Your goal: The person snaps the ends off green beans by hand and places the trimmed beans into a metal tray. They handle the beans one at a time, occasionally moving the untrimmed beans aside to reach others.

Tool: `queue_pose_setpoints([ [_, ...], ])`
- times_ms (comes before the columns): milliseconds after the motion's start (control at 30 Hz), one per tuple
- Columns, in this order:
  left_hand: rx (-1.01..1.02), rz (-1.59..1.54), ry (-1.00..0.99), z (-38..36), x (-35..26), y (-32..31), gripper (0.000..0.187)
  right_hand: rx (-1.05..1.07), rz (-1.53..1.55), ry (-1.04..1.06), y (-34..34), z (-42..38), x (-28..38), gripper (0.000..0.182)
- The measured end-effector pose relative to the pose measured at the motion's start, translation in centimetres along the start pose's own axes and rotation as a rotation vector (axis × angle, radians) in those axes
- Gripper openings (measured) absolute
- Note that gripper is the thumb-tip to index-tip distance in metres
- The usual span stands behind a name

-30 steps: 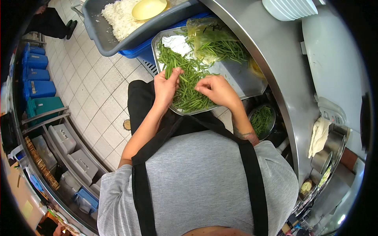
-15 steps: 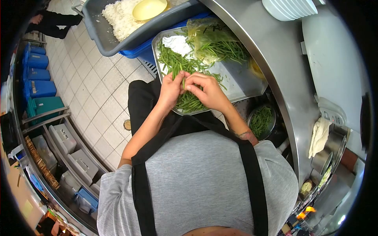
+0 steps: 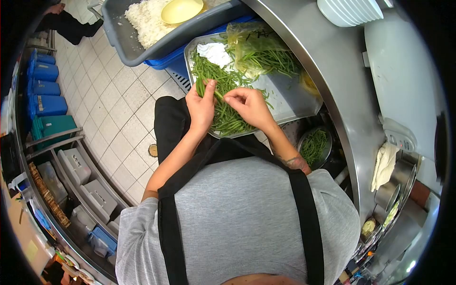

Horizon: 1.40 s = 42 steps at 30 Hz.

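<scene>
My left hand (image 3: 201, 105) is closed around some green beans, thumb on top, over the left part of a metal tray (image 3: 290, 102). Loose green beans (image 3: 228, 121) lie under and around both hands. Just to the right, my right hand (image 3: 246, 105) pinches with thumb and forefinger at the end of a green bean that reaches across from the left hand. Farther back in the tray are a crumpled white paper (image 3: 214, 53) and a yellowish plastic bag (image 3: 254, 40) with more green beans spilling from it.
A grey tub (image 3: 128, 56) of white rice with a yellow bowl (image 3: 182, 10) stands behind the tray. A steel counter (image 3: 327, 61) curves along the right. Below it sits a pot of green beans (image 3: 315, 145). Another person's legs (image 3: 73, 26) show at upper left.
My hands have drawn apart, the left shifting slightly left and the right slightly right. Earlier their fingers met over the beans. At upper left, the other person's leg has shifted.
</scene>
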<state>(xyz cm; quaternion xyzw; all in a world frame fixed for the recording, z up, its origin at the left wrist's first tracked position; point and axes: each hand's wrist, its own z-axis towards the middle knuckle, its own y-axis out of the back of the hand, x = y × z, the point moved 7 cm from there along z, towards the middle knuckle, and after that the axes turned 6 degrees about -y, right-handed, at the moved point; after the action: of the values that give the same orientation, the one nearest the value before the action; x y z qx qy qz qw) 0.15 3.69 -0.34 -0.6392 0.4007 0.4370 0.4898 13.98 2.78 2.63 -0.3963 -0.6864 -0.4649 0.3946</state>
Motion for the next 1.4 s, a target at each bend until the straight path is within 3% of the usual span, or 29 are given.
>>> queue_pose_setpoints([
  [133, -0.032, 0.147, -0.172, -0.1, -1.1, 0.5, 0.015, 0.033, 0.215, -0.063, -0.6, 0.6, -1.8, 0.015],
  [367, -0.041, 0.371, -0.469, -0.5, -2.9, 0.3, 0.010, 0.061, 0.220, -0.101, -0.6, 0.7, -1.9, 0.015],
  [500, -0.031, 0.317, -0.451, -0.6, -3.0, 0.0, 0.011, -0.045, 0.245, -0.058, -0.3, 0.9, -2.0, 0.011],
  [567, 0.008, 0.160, -0.179, -0.3, -1.4, 0.0, 0.011, -0.094, 0.261, -0.026, 0.0, 0.8, -1.9, 0.011],
  [600, 0.008, 0.160, -0.179, -0.2, -1.2, 0.1, 0.011, -0.057, 0.304, -0.005, -0.2, 0.7, -1.6, 0.008],
  [667, 0.111, -0.299, 0.147, 0.0, 1.3, -0.9, 0.014, -0.021, 0.346, 0.015, -0.2, 0.6, -1.5, 0.007],
  [767, 0.023, -0.402, 0.249, 0.3, 1.2, -0.1, 0.017, 0.035, 0.230, 0.006, -0.1, 0.7, -1.6, 0.006],
  [833, 0.128, -0.574, 0.376, 0.3, 0.2, -0.8, 0.016, -0.077, -0.143, 0.037, 1.2, 0.9, -1.2, 0.011],
  [900, 0.441, -0.882, 0.470, -1.2, -3.1, -2.9, 0.016, -0.205, -0.281, 0.085, 2.9, 1.4, -2.2, 0.027],
  [967, 0.694, -0.972, 0.529, -3.6, -7.1, -4.8, 0.014, -0.368, -0.489, 0.091, 5.3, 2.2, -2.6, 0.031],
  [1033, 0.920, -1.048, 0.526, -6.0, -11.7, -6.7, 0.011, -0.453, -0.543, 0.021, 7.9, 3.8, -4.0, 0.036],
  [1100, 1.104, -1.038, 0.520, -8.1, -15.7, -7.9, 0.021, -0.528, -0.637, 0.047, 9.5, 5.2, -4.8, 0.036],
  [1167, 1.249, -1.004, 0.337, -9.4, -19.4, -9.2, 0.017, -0.481, -0.726, -0.056, 10.3, 7.2, -6.2, 0.034],
  [1200, 1.463, -1.017, 0.316, -10.8, -21.9, -9.9, 0.049, -0.471, -0.726, -0.035, 10.3, 7.6, -6.4, 0.028],
  [1233, 1.509, -1.139, 0.344, -12.0, -22.7, -10.2, 0.050, -0.453, -0.724, -0.008, 10.0, 8.0, -6.2, 0.028],
  [1400, 1.357, -1.093, 0.246, -11.2, -23.1, -9.3, 0.047, -0.511, -0.862, 0.003, 9.2, 8.1, -5.7, 0.020],
])
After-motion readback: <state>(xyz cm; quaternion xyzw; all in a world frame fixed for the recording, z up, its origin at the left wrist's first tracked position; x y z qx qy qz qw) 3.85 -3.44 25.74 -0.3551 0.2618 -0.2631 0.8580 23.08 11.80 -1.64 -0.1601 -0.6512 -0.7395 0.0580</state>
